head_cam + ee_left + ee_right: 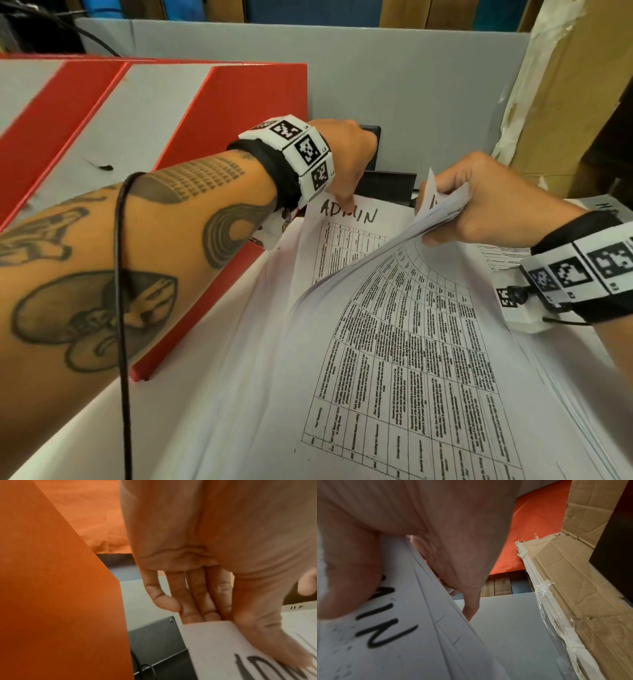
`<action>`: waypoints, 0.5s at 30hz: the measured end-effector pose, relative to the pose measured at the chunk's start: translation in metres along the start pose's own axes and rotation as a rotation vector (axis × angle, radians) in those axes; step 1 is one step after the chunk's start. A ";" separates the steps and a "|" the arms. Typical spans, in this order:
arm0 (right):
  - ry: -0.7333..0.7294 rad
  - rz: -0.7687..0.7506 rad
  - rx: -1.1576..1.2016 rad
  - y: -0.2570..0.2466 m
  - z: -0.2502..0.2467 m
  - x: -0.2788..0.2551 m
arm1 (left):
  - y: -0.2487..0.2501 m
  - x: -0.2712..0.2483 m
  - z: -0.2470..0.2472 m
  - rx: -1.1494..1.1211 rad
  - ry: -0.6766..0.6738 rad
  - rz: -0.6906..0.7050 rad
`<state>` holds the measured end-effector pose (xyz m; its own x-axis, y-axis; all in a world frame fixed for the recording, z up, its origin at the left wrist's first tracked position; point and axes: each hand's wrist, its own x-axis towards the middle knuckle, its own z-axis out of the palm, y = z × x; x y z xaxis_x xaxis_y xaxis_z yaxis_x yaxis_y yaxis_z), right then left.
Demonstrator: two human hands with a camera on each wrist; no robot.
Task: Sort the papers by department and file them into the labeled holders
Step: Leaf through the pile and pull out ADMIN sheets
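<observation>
Papers (404, 329) lay fanned on the worktop; right hand (486, 202) gripped lifted far-edge corners, exposing the ADMIN sheet (349, 219), which left hand (346, 154) pinched for removal.

The paper stack (411, 342) lies right of the red box (219, 144); black holders (387, 185) stand behind it, a cardboard box (565, 102) farther right.

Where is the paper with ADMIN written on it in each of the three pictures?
Head: the ADMIN paper is at center, under the left hand, its thumb on the paper's top corner.
Left wrist: lower right, the ADMIN paper, thumb on top, first letters showing.
Right wrist: lower left, an ADMIN-lettered sheet held by the right hand; perhaps another copy.
Shared landmark: the black handwritten letters.
</observation>
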<state>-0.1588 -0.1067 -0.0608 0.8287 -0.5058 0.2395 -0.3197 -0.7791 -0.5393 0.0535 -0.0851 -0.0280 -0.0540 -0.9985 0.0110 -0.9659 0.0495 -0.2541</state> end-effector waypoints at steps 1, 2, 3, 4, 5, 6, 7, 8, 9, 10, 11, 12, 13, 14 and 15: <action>0.004 -0.012 -0.007 0.001 0.001 0.001 | 0.001 -0.001 -0.002 -0.003 -0.007 0.025; 0.014 -0.024 -0.015 0.001 0.002 0.001 | 0.001 -0.003 -0.004 -0.017 -0.013 0.056; 0.026 -0.036 -0.023 0.001 0.003 0.002 | 0.002 -0.005 -0.006 -0.039 -0.022 0.087; 0.037 -0.042 -0.036 0.000 0.004 0.002 | 0.001 -0.006 -0.008 -0.070 -0.028 0.115; 0.044 -0.042 -0.043 0.000 0.005 0.002 | -0.001 -0.005 -0.009 -0.131 -0.031 0.139; 0.045 -0.033 -0.037 0.000 0.006 0.002 | -0.003 -0.005 -0.011 -0.247 -0.043 0.167; 0.037 -0.019 -0.024 0.001 0.006 0.002 | -0.004 -0.007 -0.013 -0.418 -0.078 0.199; 0.036 -0.001 -0.023 0.002 0.006 0.002 | -0.004 -0.008 -0.014 -0.625 -0.131 0.232; 0.057 0.020 -0.032 0.004 0.005 0.002 | -0.003 -0.009 -0.013 -0.834 -0.178 0.243; 0.094 0.037 -0.037 0.005 0.003 0.002 | -0.001 -0.008 -0.012 -1.030 -0.212 0.208; 0.131 0.045 -0.033 0.007 0.001 0.002 | 0.000 -0.006 -0.008 -1.190 -0.232 0.125; 0.158 0.050 -0.030 0.008 0.000 0.002 | -0.001 -0.002 -0.001 -1.271 -0.248 0.031; 0.174 0.049 -0.034 0.010 -0.002 0.001 | -0.003 0.003 0.008 -1.248 -0.262 -0.039; 0.176 0.048 -0.041 0.010 -0.004 0.001 | -0.008 0.010 0.019 -1.108 -0.278 -0.068; 0.166 0.048 -0.046 0.011 -0.004 0.001 | -0.013 0.014 0.028 -0.867 -0.302 -0.062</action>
<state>-0.1638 -0.1172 -0.0630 0.7259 -0.5943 0.3461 -0.3811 -0.7665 -0.5169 0.0721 -0.1008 -0.0520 -0.0454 -0.9578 -0.2837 -0.8232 -0.1250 0.5538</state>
